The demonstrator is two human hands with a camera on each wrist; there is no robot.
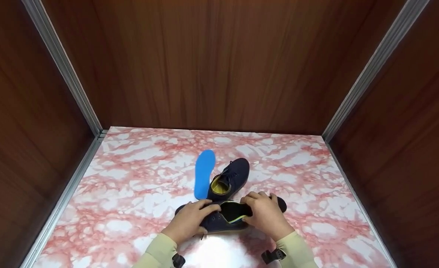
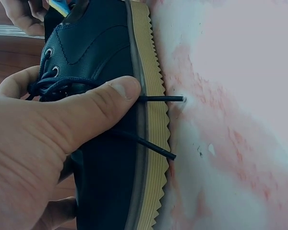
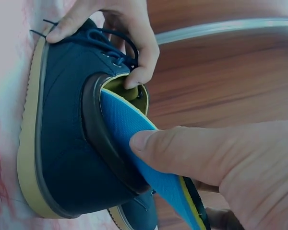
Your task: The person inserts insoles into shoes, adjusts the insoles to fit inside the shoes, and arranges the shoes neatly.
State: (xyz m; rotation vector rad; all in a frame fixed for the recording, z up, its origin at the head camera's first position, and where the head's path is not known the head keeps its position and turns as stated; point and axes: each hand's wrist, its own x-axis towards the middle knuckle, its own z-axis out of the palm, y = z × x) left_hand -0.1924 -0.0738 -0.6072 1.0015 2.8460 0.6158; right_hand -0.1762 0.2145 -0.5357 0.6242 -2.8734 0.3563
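Two hands meet at one dark blue shoe [image 1: 223, 225]. The fingers of the left hand [image 1: 194, 217] grip its front part, thumb on the side just above the pale ridged sole [image 3: 30, 177], index fingertip at the mouth; the loose ends of the dark laces [image 2: 62, 85] poke out by that thumb. The right hand [image 1: 266, 213] pinches an insole [image 3: 127, 127], its thumb flat on the blue face.

This shoe stands on its sole about midway between the left and right edges of the table [image 1: 130, 171], toe toward the left edge, heel toward the right. Its mouth shows yellow lining, and the insole lies tilted across it, one end inside and the dark-backed other end jutting past the heel.

Nearer the far edge, a second shoe [image 1: 240, 175] points its toe that way, leaning toward the far right corner; its mouth also shows yellow inside. Just left of it, a blue insole [image 1: 204, 171] lies flat, lengthwise toward the far edge.

The tabletop is patterned in red and white, with a bright glare in front of the gripped shoe. Brown wood-look panels [image 1: 212, 67] rise beyond the far, left and right edges, joined at the far corners by metal strips [image 1: 64, 63].
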